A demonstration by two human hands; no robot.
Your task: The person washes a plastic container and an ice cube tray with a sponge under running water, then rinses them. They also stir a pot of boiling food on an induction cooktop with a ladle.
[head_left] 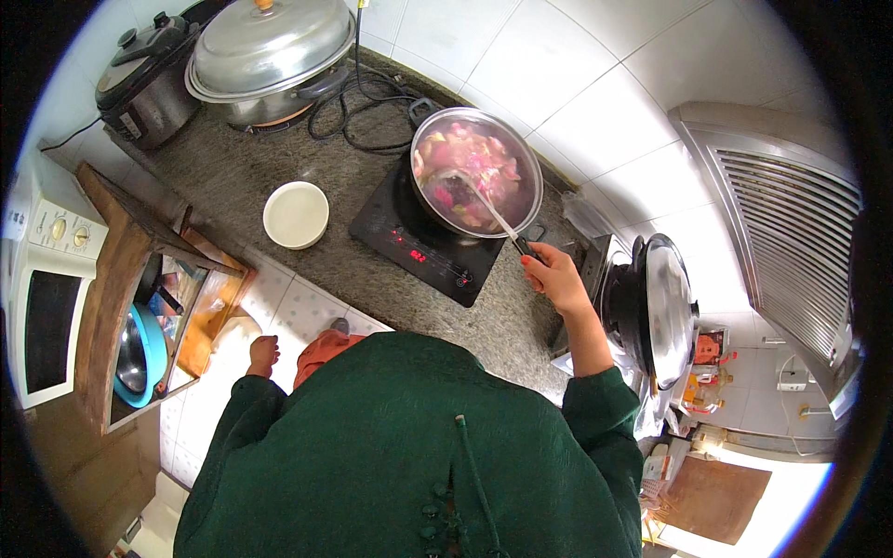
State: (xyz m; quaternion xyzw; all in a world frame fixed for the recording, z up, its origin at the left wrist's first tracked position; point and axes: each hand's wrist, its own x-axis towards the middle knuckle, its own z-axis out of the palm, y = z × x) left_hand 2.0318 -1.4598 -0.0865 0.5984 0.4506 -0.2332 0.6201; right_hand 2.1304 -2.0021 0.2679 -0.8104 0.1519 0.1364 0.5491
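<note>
My right hand [556,280] grips the black handle of a metal ladle [490,209]. Its bowl dips into a steel pot [537,183], partly sunk among pinkish meat pieces [481,157] in liquid. Small yellowish-green bits show between the pieces, and the surface looks hazy. The pot sits on a black induction cooker [439,261] with its red display lit. Away from the counter, my left hand [263,356] hangs low with its fingers curled and nothing visible in it. A white bowl [296,216] stands on the counter left of the cooker, apparently with nothing in it.
A large lidded steel pot [272,56] and an electric pressure cooker [150,84] stand at the back left. Black cable [342,115] loops behind the bowl. To the right is a lidded wok [666,310] beneath a range hood [788,230]. A microwave [56,293] is at left.
</note>
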